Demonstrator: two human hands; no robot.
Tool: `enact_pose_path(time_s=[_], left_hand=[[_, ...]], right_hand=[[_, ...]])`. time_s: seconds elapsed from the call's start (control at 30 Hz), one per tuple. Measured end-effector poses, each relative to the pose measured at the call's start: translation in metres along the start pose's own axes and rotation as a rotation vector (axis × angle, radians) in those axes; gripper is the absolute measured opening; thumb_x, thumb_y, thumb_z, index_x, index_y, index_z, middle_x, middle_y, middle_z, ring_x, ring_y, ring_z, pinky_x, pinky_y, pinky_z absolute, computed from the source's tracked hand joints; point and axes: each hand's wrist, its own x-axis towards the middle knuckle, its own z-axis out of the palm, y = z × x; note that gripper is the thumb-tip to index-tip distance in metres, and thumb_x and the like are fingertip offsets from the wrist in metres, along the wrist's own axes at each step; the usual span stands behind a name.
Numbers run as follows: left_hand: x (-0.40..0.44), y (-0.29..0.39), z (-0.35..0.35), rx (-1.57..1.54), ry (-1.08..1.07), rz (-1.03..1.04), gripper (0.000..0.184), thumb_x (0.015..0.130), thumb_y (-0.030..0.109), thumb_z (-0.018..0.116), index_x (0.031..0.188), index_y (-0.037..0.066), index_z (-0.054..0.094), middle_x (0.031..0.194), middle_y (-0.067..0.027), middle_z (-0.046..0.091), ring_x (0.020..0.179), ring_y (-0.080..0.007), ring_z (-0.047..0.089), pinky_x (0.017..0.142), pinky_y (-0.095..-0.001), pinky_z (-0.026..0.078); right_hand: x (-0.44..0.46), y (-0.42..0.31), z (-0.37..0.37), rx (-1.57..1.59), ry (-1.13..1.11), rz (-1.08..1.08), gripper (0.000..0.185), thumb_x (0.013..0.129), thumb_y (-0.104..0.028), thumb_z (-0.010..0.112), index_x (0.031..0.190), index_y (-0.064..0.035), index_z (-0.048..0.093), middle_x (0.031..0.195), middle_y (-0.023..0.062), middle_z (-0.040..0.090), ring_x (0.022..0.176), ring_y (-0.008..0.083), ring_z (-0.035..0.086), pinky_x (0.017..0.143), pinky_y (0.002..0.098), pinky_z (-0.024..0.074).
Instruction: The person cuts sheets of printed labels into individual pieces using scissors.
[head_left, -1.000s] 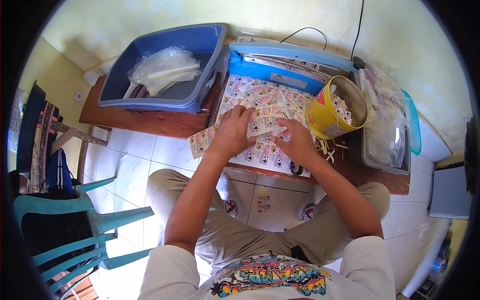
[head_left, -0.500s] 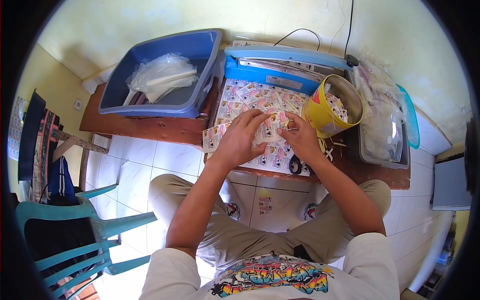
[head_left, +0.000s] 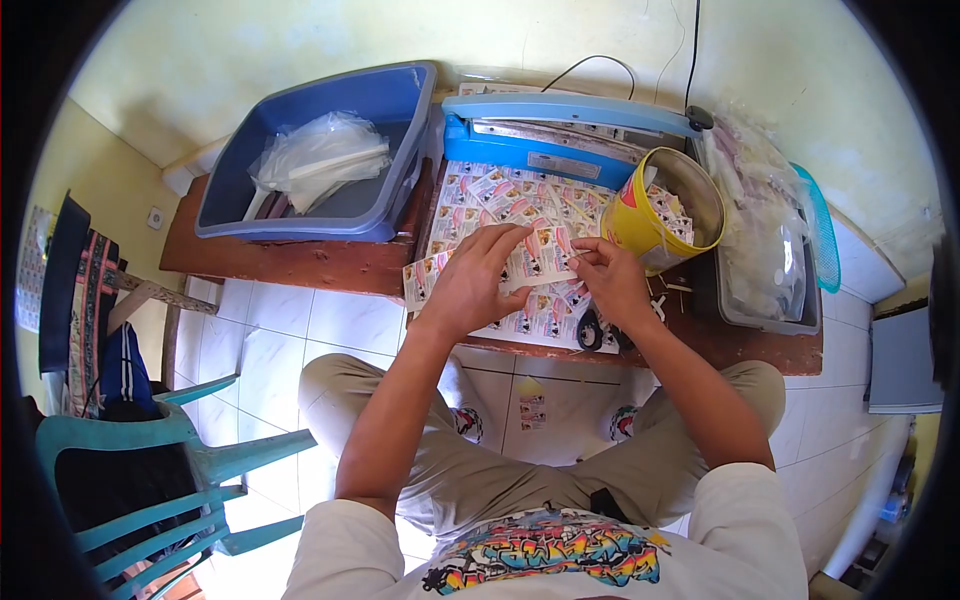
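Note:
A strip of printed paper labels (head_left: 543,256) is stretched out above the bench, its left end showing beyond my left hand (head_left: 474,283). That hand grips the strip, with the thumb along the lower edge and the fingers over the top. At the strip's right end, my right hand (head_left: 614,283) has thumb and fingertips pinched together on the edge. Under both hands lies a sheet printed with the same labels (head_left: 455,190), with loose label pieces scattered on it. Black-handled scissors (head_left: 590,330) rest just below my right hand, partly covered by it.
Behind the sheet stands a blue impulse sealer (head_left: 545,158). A yellow bucket (head_left: 625,215) with label pieces inside tilts at its right. The blue tub (head_left: 390,222) at left holds clear plastic bags (head_left: 325,160). A grey tray (head_left: 775,322) of plastic packets sits at right.
My right hand's fingers have closed in against the strip's right end, and that hand sits slightly lower. My left hand keeps its grip in nearly the same place.

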Motion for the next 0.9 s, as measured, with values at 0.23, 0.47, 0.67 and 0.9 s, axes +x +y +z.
enact_pose_path(time_s=[0.23,0.47,0.67,0.9], left_hand=[[0.0,-0.003,0.0,0.024,0.015,0.003,0.078,0.073,0.013,0.089,0.145,0.007,0.058,0.142,-0.0168,0.062,0.132,-0.0386,0.058,0.114,-0.0469,0.048],[-0.002,-0.003,-0.002,0.005,-0.004,-0.002,0.078,0.074,0.013,0.088,0.145,0.008,0.058,0.142,-0.018,0.062,0.133,-0.0392,0.058,0.115,-0.0474,0.048],[-0.003,0.003,-0.001,-0.004,-0.026,0.024,0.079,0.074,0.013,0.088,0.147,0.009,0.057,0.143,-0.0164,0.061,0.134,-0.0382,0.058,0.115,-0.0472,0.047],[-0.006,0.002,0.003,-0.006,-0.04,0.004,0.079,0.074,0.015,0.089,0.146,0.009,0.057,0.143,-0.0152,0.061,0.133,-0.0374,0.058,0.114,-0.0471,0.047]], right_hand=[[-0.003,-0.006,0.0,-0.122,0.064,-0.026,0.023,0.099,-0.006,0.071,0.12,0.0025,0.073,0.089,0.0111,0.078,0.079,0.0156,0.079,0.065,0.0287,0.0603],[-0.002,-0.01,0.003,-0.171,0.077,-0.056,0.026,0.096,-0.012,0.075,0.118,0.0022,0.076,0.089,0.0114,0.079,0.076,0.0169,0.076,0.069,0.0319,0.0598],[0.004,-0.003,0.01,-0.192,0.109,-0.086,0.037,0.095,-0.015,0.079,0.128,0.0004,0.072,0.088,0.0115,0.079,0.076,0.0164,0.075,0.069,0.0321,0.0587],[0.003,0.004,0.004,-0.147,0.083,-0.072,0.043,0.094,-0.011,0.079,0.135,-0.0013,0.07,0.089,0.0125,0.079,0.076,0.0172,0.076,0.07,0.0327,0.0591]])
